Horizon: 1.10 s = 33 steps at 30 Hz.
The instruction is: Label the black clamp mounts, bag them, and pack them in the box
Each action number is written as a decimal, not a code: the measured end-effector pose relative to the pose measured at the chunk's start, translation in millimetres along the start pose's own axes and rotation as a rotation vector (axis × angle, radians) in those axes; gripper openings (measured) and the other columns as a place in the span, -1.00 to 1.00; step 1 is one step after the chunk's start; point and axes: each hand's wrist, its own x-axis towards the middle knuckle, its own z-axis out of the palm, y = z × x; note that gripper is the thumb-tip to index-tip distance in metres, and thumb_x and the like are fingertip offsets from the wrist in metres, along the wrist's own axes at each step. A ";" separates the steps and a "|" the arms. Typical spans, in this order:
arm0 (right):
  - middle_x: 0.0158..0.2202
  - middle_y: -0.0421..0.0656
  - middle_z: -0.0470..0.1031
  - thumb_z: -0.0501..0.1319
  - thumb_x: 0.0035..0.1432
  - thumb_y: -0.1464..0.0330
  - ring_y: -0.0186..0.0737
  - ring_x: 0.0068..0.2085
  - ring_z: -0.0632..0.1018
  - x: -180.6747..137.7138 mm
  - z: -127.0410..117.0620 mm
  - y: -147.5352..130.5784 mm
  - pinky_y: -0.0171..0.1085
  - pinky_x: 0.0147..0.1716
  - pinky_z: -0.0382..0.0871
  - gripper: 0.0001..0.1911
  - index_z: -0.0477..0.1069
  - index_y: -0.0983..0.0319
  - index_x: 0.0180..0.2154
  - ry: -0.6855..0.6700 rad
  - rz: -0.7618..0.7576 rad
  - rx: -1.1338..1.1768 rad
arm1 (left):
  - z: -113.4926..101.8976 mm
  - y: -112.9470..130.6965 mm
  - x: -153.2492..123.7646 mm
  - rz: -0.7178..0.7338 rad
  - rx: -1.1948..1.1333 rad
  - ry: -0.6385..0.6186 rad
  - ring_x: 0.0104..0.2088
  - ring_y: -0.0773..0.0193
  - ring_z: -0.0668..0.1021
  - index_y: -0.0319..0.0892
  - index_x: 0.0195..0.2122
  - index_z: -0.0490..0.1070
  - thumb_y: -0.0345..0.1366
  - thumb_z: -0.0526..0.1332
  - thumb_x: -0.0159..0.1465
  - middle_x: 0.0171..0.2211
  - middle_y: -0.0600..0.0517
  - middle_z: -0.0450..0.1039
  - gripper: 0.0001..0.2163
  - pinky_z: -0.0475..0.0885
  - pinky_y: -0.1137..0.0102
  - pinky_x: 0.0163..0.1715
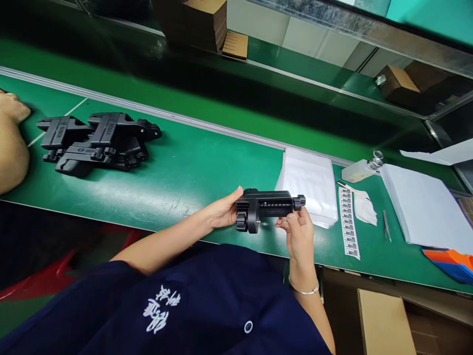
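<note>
Between my two hands, above the front edge of the green table, is a black plastic clamp mount [275,203] with knobs at both ends. My left hand [226,209] is closed around its left end, the thumb on top and the other fingers partly hidden behind it. At the right end, my right hand [300,231] pinches the body just below the small knob, fingers curled. A pile of similar black clamp mounts [99,143], some with white lettering, lies on the table to the left.
Clear plastic bags [308,180] are stacked behind the held mount. Rightward are a label strip [348,222], a pump bottle [362,168], a white cloth [365,208], tweezers [386,227] and white sheets [428,207]. Another person's arm [11,148] rests at far left. Cardboard boxes [386,320] stand below.
</note>
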 end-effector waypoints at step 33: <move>-0.03 0.14 0.46 0.08 0.31 0.19 0.06 0.01 0.47 -36.8 -218.5 -2.2 -0.15 -0.12 0.28 -0.63 0.39 0.32 -0.02 0.745 0.293 -1.429 | 51.1 17.1 47.1 0.660 1.826 0.211 0.12 -0.05 0.45 -0.22 0.16 0.31 -0.11 0.00 0.31 0.08 -0.16 0.41 -0.53 0.43 0.10 0.06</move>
